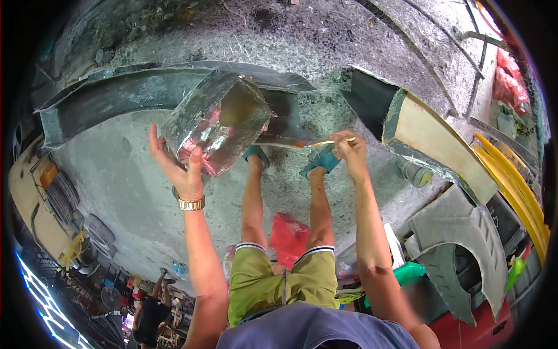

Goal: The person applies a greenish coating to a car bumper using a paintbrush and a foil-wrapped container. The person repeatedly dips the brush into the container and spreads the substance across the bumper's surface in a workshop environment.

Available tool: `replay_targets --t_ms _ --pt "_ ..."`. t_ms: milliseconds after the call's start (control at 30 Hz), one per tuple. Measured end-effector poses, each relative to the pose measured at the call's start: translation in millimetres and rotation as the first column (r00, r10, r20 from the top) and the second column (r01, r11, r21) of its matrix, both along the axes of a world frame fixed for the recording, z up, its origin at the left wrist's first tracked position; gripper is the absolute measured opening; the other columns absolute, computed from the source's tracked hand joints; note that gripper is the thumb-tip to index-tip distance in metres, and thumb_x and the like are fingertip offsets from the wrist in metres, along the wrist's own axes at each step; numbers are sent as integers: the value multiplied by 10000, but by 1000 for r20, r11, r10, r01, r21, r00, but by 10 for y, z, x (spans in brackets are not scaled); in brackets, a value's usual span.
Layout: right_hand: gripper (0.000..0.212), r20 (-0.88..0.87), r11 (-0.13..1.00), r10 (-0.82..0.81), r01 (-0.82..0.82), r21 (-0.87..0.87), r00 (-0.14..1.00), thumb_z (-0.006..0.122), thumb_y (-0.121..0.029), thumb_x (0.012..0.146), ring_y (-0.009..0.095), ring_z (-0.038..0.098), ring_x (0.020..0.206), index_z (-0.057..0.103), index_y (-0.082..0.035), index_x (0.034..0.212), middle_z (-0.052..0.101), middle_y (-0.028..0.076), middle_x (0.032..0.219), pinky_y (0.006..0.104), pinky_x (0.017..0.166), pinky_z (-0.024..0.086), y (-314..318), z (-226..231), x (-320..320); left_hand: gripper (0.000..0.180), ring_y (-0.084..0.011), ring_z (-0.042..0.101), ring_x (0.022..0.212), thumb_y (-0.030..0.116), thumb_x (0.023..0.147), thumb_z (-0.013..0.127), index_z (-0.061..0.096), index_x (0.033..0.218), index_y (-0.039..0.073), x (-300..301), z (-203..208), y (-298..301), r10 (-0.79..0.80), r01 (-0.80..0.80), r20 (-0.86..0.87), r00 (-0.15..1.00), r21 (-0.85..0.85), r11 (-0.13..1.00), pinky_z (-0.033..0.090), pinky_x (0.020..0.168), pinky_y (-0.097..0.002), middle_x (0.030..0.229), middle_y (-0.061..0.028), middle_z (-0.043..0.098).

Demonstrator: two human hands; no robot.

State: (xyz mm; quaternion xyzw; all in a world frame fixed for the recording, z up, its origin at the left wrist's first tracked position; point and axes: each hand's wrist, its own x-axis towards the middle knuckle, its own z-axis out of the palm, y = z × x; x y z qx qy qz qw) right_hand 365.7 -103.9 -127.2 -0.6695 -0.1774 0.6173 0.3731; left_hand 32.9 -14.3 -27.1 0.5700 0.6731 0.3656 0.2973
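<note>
My left hand (181,171), with a gold watch (191,205) on its wrist, has its fingers spread and its palm turned up. It is beside a glossy, box-like moulded piece (232,110) with pink reflections; whether the thumb touches its edge I cannot tell. My right hand (350,154) pinches the light handle of a paintbrush (325,142). The orange-brown bristles point left, toward the piece's right side. Behind the box-like end, a long curved dark green shell (133,93) stretches to the left.
At right stand a beige-faced moulded part (433,139), a can (415,173), a grey fender-shaped panel (459,227) and yellow curved strips (514,192). A red plastic bag (289,238) lies between my legs. Tires (61,192) and another person (154,314) are at left.
</note>
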Motion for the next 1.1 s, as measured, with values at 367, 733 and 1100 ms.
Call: replay_targets --t_ms 367,733,1100 --pt "105 233 987 58 -90 130 971 638 -108 852 13 405 561 638 -9 817 537 -39 628 211 475 293 179 233 -126 922 -297 230 1369 410 756 694 230 1430 -12 5 36 -18 17 -16 49 999 -16 1000 151 1133 -452 1488 -156 237" --pt "119 403 979 62 -134 153 913 690 -121 854 13 419 521 647 -11 841 556 -31 629 197 466 338 198 606 -211 928 -296 230 1379 432 755 694 239 1427 -18 -96 18 -27 38 -38 52 998 8 999 149 1135 -461 1491 -156 248" --pt "130 616 921 197 -360 151 762 717 -142 811 177 537 564 676 -29 860 600 90 700 286 545 433 214 403 -740 893 -220 436 1128 353 757 711 244 1441 20 -376 47 -46 63 -63 24 998 14 998 338 976 -366 1390 -154 334"
